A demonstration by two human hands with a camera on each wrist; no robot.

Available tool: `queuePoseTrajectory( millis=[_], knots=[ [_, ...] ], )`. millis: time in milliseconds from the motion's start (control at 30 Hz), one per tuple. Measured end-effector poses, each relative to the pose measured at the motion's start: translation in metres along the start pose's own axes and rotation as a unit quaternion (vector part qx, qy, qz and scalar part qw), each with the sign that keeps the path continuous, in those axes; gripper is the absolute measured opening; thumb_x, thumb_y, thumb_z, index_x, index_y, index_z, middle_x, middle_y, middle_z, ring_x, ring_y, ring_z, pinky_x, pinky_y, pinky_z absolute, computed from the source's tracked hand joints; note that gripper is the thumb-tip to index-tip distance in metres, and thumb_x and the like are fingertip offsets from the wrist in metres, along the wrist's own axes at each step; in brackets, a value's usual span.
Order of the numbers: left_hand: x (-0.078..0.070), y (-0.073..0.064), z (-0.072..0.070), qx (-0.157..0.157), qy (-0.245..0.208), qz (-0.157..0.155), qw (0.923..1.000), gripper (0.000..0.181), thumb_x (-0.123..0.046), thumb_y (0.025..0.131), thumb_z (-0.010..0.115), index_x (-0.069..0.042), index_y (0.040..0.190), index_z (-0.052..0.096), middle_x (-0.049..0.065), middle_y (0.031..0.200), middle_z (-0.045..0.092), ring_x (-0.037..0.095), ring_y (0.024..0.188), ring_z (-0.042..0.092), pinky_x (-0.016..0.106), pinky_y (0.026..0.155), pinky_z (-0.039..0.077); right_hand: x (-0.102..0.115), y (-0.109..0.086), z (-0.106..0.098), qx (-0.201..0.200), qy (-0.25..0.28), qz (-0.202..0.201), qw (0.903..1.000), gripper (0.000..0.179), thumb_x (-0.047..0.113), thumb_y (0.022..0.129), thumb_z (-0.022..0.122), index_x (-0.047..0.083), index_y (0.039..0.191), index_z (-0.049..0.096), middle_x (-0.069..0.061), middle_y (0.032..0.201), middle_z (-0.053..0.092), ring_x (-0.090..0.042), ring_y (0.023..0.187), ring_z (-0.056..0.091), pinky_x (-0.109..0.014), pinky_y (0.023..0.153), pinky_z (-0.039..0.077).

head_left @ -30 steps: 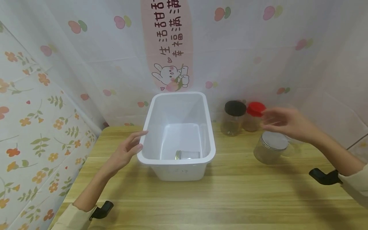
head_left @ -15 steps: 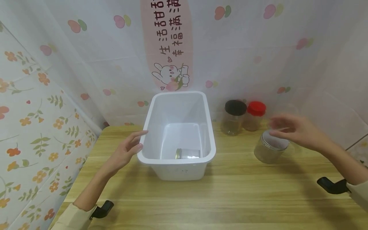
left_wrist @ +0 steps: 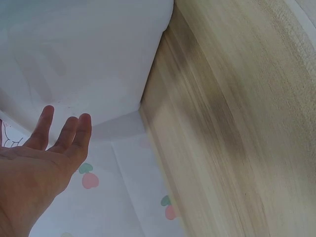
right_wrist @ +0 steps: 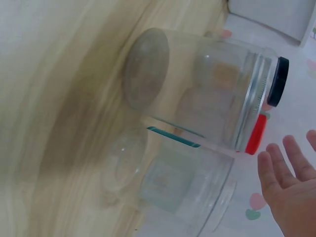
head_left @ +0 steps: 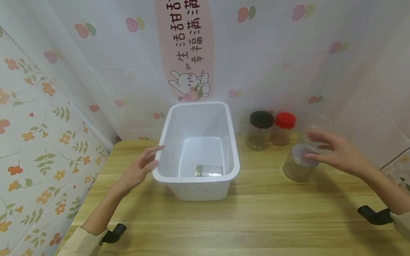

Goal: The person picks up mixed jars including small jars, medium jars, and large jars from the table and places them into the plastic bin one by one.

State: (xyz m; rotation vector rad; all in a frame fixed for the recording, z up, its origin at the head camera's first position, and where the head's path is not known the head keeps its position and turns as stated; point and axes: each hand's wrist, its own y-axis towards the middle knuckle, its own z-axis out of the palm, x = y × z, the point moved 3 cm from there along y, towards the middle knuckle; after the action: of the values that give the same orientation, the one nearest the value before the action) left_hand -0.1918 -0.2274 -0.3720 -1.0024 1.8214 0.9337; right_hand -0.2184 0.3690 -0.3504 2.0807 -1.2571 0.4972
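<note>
A white plastic tub (head_left: 235, 156) stands on the wooden table, with a clear jar (head_left: 211, 171) lying on its side inside. My left hand (head_left: 141, 169) rests against the tub's left rim, fingers extended; in the left wrist view the same hand (left_wrist: 44, 173) is beside the outer wall. On the right, a clear jar with a silver lid (head_left: 296, 170) stands upright. Over its right side hovers my right hand (head_left: 336, 153), fingers spread and holding nothing. The right wrist view has that hand (right_wrist: 291, 187) apart from the silver-lidded jar (right_wrist: 192, 94).
Behind the silver-lidded jar stand a black-lidded jar (head_left: 257, 137) and a red-lidded jar (head_left: 280, 137), close together near the curtain. Another clear jar (head_left: 320, 122) stands partly hidden behind my right hand. A printed curtain (head_left: 272, 71) borders the table's back.
My right hand has shifted right and lower, from beside the red lid to above the right side of the silver lid. My left hand stays at the tub's rim.
</note>
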Motion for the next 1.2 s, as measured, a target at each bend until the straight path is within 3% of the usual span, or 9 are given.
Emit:
queuePoseTrajectory(
  millis=[133,233,433,700,933,1200],
  knots=[
    [0.001,0.000,0.000,0.002,-0.004,0.003,1.0000,0.045,-0.009,0.107,0.049,-0.010,0.151,0.043,0.023,0.154,0.039,0.043,0.136,0.043,0.033,0.098,0.044,-0.002,-0.005,0.003,0.003,-0.002,0.009,0.9999,0.086,0.006,0.076,0.090,0.010,0.151,0.047,-0.018,0.144,0.051,0.008,0.116,0.048,-0.005,0.089,0.037],
    [0.001,0.000,0.000,0.004,-0.009,0.006,0.9999,0.045,-0.008,0.107,0.049,-0.010,0.151,0.043,0.023,0.155,0.039,0.043,0.136,0.042,0.028,0.096,0.044,-0.004,-0.009,0.004,0.000,-0.004,0.008,1.0000,0.095,0.007,0.075,0.092,0.017,0.155,0.043,-0.018,0.148,0.047,0.009,0.119,0.044,-0.005,0.089,0.036],
    [0.002,0.000,0.000,0.005,-0.013,0.007,0.9999,0.045,-0.008,0.107,0.048,-0.010,0.151,0.042,0.024,0.155,0.038,0.044,0.136,0.042,0.029,0.096,0.044,-0.006,-0.013,0.009,-0.010,0.008,-0.019,0.9997,0.106,0.001,0.069,0.093,0.020,0.158,0.038,-0.015,0.151,0.043,0.002,0.129,0.040,-0.007,0.095,0.035],
    [0.001,0.000,0.000,0.004,-0.014,0.008,0.9999,0.045,-0.008,0.107,0.048,-0.010,0.151,0.043,0.025,0.153,0.040,0.044,0.133,0.045,0.030,0.096,0.045,-0.009,-0.016,0.019,-0.031,0.028,-0.048,0.9980,0.116,-0.008,0.056,0.095,0.011,0.156,0.039,0.009,0.149,0.043,0.002,0.130,0.041,-0.010,0.096,0.036],
    [0.002,0.000,0.000,0.001,-0.010,0.002,0.9999,0.045,-0.009,0.107,0.048,-0.012,0.152,0.043,0.023,0.153,0.041,0.039,0.131,0.047,0.033,0.096,0.046,-0.010,-0.018,0.024,-0.049,0.035,-0.059,0.9964,0.115,-0.010,0.051,0.096,0.003,0.153,0.042,0.008,0.149,0.044,0.003,0.128,0.042,-0.011,0.096,0.036],
    [0.002,0.000,0.000,0.004,-0.011,-0.003,0.9999,0.046,-0.011,0.107,0.049,-0.012,0.152,0.042,0.023,0.153,0.041,0.041,0.132,0.046,0.033,0.096,0.045,-0.014,-0.022,0.029,-0.058,0.038,-0.041,0.9967,0.113,-0.008,0.053,0.096,0.004,0.152,0.043,0.003,0.148,0.044,0.002,0.127,0.044,-0.011,0.098,0.036]
  ],
)
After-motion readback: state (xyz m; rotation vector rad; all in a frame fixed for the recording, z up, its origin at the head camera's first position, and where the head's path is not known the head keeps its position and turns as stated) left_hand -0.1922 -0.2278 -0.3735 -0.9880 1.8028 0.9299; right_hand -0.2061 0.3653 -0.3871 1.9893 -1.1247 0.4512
